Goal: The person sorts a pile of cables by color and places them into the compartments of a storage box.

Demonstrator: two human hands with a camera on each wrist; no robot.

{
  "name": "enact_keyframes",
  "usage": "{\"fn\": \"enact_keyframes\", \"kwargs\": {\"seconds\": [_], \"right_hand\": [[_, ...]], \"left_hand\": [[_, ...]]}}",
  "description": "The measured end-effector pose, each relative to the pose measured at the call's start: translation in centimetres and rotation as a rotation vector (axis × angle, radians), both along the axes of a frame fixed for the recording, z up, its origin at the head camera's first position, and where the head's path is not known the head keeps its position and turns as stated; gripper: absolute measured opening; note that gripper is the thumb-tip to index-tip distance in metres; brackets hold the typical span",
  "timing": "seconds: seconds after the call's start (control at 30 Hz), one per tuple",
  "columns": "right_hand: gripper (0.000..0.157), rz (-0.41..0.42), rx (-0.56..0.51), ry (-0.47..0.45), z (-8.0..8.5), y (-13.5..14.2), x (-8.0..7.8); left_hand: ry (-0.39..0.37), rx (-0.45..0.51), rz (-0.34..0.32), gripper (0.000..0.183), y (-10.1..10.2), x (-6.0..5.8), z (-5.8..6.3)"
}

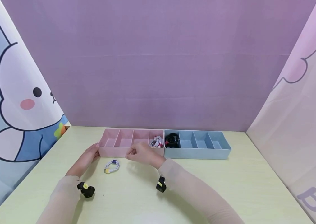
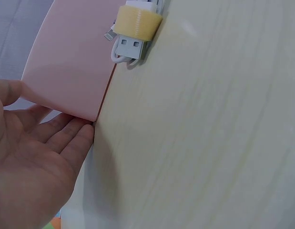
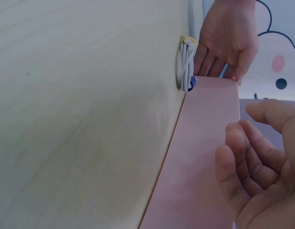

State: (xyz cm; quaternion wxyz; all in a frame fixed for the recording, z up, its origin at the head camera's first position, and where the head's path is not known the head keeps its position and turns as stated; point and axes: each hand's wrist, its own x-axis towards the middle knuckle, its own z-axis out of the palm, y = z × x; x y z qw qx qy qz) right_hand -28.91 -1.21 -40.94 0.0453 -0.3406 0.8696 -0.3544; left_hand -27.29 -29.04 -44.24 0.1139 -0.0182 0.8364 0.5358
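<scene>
My left hand [image 1: 85,158] touches the left end of a pink divided box [image 1: 113,152], its fingers fairly straight against the end wall in the left wrist view. In front of the box's front wall is my right hand [image 1: 144,153], its fingers loosely bent with nothing between them; the right wrist view shows the thumb apart from the fingertips. On the table between the hands lies a coiled white cable [image 1: 114,170], tied with a yellow strap [image 2: 137,23]. Its USB plug [image 2: 130,46] shows in the left wrist view.
A light blue divided box [image 1: 197,153] adjoins the pink box on the right. White cables [image 1: 156,142] lie in the pink box's rightmost compartment and black cables [image 1: 172,140] in the blue box's leftmost. A purple backdrop [image 1: 158,68] rises behind the table [image 1: 230,189].
</scene>
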Motion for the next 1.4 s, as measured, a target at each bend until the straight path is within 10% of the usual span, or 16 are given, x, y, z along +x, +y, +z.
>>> {"fn": "enact_keyframes", "kwargs": {"seconds": [1.4], "right_hand": [[0.019,-0.1,0.157,0.067,-2.9,-4.7,0.7]], "left_hand": [[0.002,0.012,0.001,0.074,0.0,0.0,0.1]]}}
